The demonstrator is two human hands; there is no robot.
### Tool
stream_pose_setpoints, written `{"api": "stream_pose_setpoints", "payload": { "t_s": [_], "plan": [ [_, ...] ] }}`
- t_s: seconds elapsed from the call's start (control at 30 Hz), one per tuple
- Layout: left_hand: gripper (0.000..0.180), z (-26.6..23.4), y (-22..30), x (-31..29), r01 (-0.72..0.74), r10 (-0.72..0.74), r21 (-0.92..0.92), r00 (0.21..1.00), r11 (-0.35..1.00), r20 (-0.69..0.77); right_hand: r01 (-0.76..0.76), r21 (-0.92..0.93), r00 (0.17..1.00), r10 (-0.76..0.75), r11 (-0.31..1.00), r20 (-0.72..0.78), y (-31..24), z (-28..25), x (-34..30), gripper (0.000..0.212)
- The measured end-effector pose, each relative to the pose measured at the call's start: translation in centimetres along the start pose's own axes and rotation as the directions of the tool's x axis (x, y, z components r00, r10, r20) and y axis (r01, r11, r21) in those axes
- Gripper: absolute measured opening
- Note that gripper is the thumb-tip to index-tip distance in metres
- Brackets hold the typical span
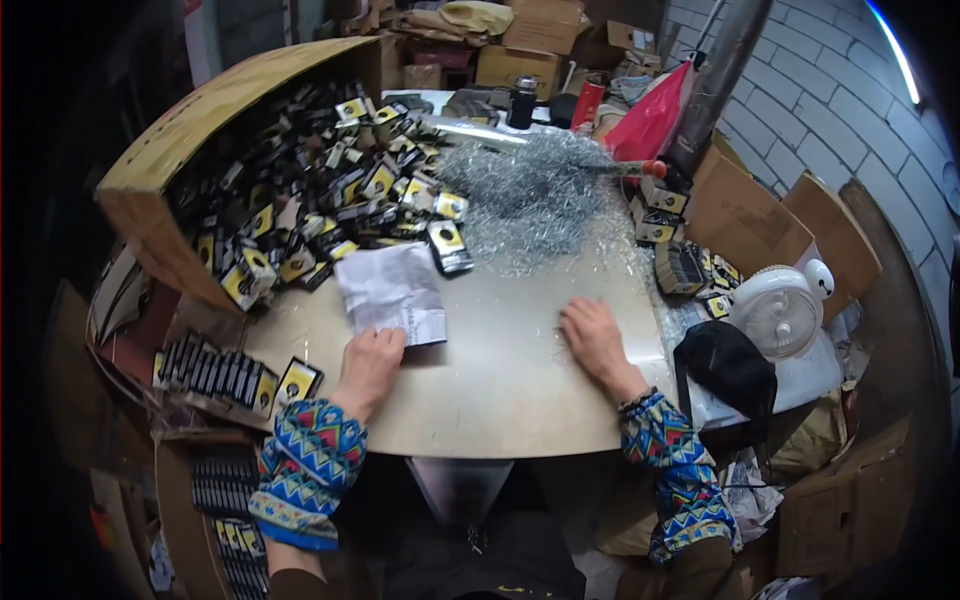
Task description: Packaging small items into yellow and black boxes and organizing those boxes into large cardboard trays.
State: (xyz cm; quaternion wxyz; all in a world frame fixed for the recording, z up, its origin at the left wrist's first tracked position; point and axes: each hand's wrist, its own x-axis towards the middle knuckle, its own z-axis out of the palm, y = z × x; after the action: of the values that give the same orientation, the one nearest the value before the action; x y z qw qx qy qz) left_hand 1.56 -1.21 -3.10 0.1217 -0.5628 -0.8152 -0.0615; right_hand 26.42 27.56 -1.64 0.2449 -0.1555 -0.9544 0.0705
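My left hand (372, 362) is closed on the lower edge of a creased sheet of whitish paper (385, 285), which lies on the pale tabletop (500, 400). On the right half of the table rests my right hand (596, 340), its fingers curled in and pressed together. What they hold, if anything, is too small to make out. Beyond both hands spreads a heap of thin silvery metal pieces (530, 190). A small black, yellow and white packet (449, 246) stands just past the paper's far right corner.
A large cardboard box (145, 215) on its side spills many such packets to the left. A row of packets (215, 370) stands at the near left. On the right are a white fan (778, 312), a black cap (727, 368) and stacked packets (678, 268). A dark bottle (522, 102) stands behind.
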Motion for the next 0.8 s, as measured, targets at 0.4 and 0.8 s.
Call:
{"api": "stream_pose_setpoints", "payload": {
  "t_s": [0.4,0.8],
  "plan": [
    [0.036,-4.5,-3.7,16.6,0.069,0.112,0.318,0.849,0.946,-0.517,-0.521,-0.214,0.818,0.555,0.826,0.149,13.4,1.9,6.3,0.058],
    [0.079,-5.7,-2.7,13.0,-0.001,0.026,-0.237,0.995,0.972,0.101,0.02,0.123,0.938,-0.061,0.992,0.342,-3.0,3.8,2.8,0.055]
  ]
}}
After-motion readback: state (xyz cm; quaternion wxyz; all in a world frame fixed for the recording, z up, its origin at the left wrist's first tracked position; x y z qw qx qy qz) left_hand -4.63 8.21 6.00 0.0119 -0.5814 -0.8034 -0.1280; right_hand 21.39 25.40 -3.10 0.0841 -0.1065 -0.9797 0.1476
